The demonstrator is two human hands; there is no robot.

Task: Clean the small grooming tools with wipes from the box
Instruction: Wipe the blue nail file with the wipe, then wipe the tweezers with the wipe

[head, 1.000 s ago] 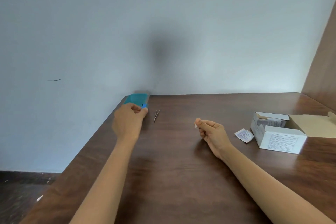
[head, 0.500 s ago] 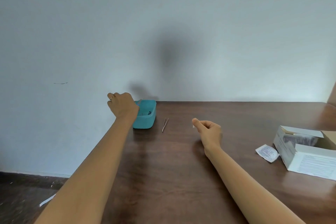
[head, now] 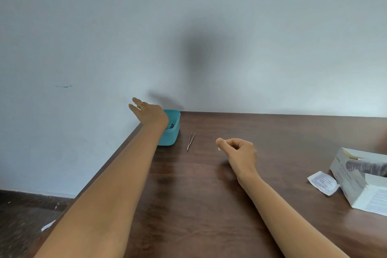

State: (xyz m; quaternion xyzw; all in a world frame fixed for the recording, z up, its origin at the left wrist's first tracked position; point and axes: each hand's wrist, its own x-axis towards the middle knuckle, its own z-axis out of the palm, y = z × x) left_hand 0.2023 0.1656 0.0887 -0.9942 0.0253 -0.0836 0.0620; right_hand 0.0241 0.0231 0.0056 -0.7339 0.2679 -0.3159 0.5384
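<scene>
1 tweezers [head: 191, 141], 1 teal tub [head: 173, 132], 1 wipe box [head: 364, 182], 1 sachet [head: 323, 182] seen on table [head: 209, 205]. Left hand [head: 149, 112] splayed, empty; right hand [head: 240, 152] fingers [head: 219, 142] pinched on white wipe scrap [head: 219, 148].

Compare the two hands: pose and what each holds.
The left hand is open, fingers spread, raised over the teal bin's far-left edge and holding nothing visible; the right hand is curled, pinching a small white scrap, probably a wipe. The left wears a ring; none shows on the right. Both are bare and above the table.
</scene>
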